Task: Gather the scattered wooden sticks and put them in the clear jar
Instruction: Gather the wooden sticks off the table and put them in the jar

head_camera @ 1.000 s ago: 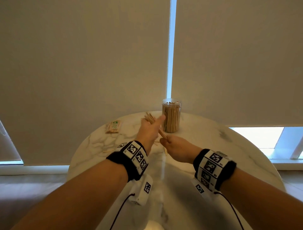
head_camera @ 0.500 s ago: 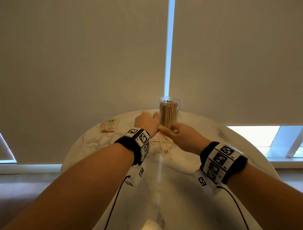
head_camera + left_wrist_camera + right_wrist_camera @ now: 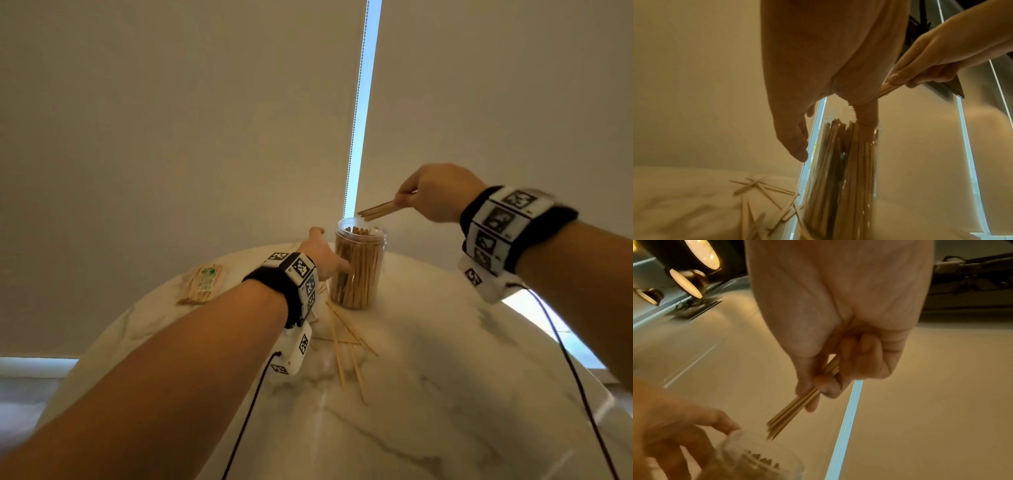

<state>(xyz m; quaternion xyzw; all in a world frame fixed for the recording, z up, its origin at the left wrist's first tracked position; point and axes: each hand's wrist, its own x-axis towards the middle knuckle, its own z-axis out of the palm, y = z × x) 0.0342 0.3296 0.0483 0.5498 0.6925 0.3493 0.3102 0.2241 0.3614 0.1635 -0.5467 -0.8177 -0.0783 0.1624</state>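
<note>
Pinched between thumb and curled fingers, a small bundle of sticks (image 3: 378, 209) is held by the right hand (image 3: 435, 192) just above and to the right of the jar (image 3: 359, 267), tips angled down toward its mouth. The left hand (image 3: 322, 253) steadies the jar's left side, thumb and fingers curved around the wall.

Such sticks look light, stiff and smooth, so they could slide apart; holding them near one end, as now, leaves the free ends to lead into the opening. With the jar already packed, they may need wiggling in.

Only the head view shows the loose sticks (image 3: 346, 346) on the table (image 3: 445, 394) in front of the jar and a packet (image 3: 202, 284) well to its left. From the right wrist the pinch is plain. Seen from the left wrist, the fingers' contact with the jar is blurred, probably touching.
</note>
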